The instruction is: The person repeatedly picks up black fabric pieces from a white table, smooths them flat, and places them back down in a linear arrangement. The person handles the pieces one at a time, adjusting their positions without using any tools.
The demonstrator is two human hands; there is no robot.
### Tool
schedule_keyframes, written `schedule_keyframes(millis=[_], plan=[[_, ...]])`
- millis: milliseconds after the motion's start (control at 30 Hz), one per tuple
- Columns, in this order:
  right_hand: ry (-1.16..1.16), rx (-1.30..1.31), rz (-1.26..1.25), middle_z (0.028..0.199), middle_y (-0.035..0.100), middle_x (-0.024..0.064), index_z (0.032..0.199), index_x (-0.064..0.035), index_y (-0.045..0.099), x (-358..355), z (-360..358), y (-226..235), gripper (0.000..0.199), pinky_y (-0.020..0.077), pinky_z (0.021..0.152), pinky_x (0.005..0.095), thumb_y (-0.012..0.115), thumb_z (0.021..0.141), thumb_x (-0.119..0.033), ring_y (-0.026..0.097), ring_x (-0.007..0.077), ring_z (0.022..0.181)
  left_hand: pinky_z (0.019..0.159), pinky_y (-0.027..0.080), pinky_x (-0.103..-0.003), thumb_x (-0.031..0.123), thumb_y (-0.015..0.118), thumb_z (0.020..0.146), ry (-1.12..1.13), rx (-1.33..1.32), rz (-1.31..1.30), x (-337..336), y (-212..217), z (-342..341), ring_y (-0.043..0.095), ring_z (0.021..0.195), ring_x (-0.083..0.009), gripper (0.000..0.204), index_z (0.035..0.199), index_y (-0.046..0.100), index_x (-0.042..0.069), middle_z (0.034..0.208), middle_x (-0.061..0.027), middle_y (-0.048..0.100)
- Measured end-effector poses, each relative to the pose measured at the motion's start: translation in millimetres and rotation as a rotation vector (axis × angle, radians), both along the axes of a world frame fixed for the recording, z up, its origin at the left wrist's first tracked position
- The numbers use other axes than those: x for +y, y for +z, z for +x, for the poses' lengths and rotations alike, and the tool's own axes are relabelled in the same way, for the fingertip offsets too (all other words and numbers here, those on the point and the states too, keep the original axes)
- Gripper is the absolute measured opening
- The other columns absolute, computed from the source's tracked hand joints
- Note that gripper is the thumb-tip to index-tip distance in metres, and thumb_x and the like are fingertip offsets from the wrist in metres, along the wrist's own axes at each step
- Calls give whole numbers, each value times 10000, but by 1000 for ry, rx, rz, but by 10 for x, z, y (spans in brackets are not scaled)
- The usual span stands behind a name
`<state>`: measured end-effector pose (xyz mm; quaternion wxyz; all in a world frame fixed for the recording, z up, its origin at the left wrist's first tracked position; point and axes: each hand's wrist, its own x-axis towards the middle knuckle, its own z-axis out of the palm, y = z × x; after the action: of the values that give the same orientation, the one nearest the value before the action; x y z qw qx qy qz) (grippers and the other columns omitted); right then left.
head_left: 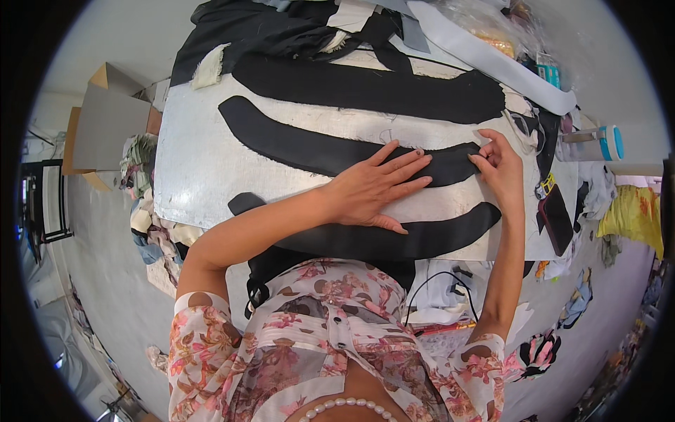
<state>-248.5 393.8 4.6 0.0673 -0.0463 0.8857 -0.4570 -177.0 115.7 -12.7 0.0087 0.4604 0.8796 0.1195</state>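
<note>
A curved strip of black fabric [295, 142] lies across the middle of the pale tabletop. My left hand [383, 184] rests flat on it with the fingers spread. At the strip's right end my right hand [498, 165] pinches the edge between thumb and fingertips. Nearer to me lies another curved black fabric strip [429, 238], partly covered by my left forearm. Beyond the middle strip stretches a longer, wider black fabric piece [365, 90] with frayed edges.
Dark cloth [246, 35] is heaped at the far left, and a long white strip [492, 56] runs along the far right. A phone [555, 219] lies near the right edge, with a clear jar [590, 144] beyond it. A cardboard box [112, 126] stands left.
</note>
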Motion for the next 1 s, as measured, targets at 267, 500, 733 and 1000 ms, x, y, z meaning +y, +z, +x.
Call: schedule_keyframes(millis=[267, 500, 733, 1000], plan=[[-16, 123, 87, 674, 545, 13, 1179, -66, 600, -9, 2, -81, 437, 432, 557, 244, 759, 778, 4, 505, 94, 581, 1206, 58, -552, 795, 327, 856, 10, -22, 41, -1, -25, 22, 163, 1498, -318, 958, 1522, 316, 108, 1606, -180, 181], [-44, 143, 82, 681, 550, 19, 1182, -60, 599, -4, 21, -94, 421, 437, 536, 252, 752, 794, 3, 514, 97, 566, 1196, 47, -576, 763, 376, 869, 30, -21, 38, 7, 33, 22, 175, 1494, -328, 937, 1503, 339, 75, 1597, -196, 198], [-46, 212, 166, 700, 568, 13, 1133, -49, 608, -31, 23, 22, 350, 451, 550, 251, 757, 816, -53, 536, 90, 591, 1191, 73, -579, 729, 403, 885, 29, -38, 93, 18, -20, 23, 197, 1486, -325, 912, 1472, 374, 32, 1580, -205, 233], [-22, -62, -81, 669, 565, -5, 853, -5, 637, -124, -79, 10, 302, 376, 518, 218, 589, 976, -277, 475, 58, 565, 1176, 121, -572, 679, 471, 883, 14, 27, 204, 12, -87, 60, 225, 1470, -337, 867, 1408, 462, -11, 1541, -236, 293]])
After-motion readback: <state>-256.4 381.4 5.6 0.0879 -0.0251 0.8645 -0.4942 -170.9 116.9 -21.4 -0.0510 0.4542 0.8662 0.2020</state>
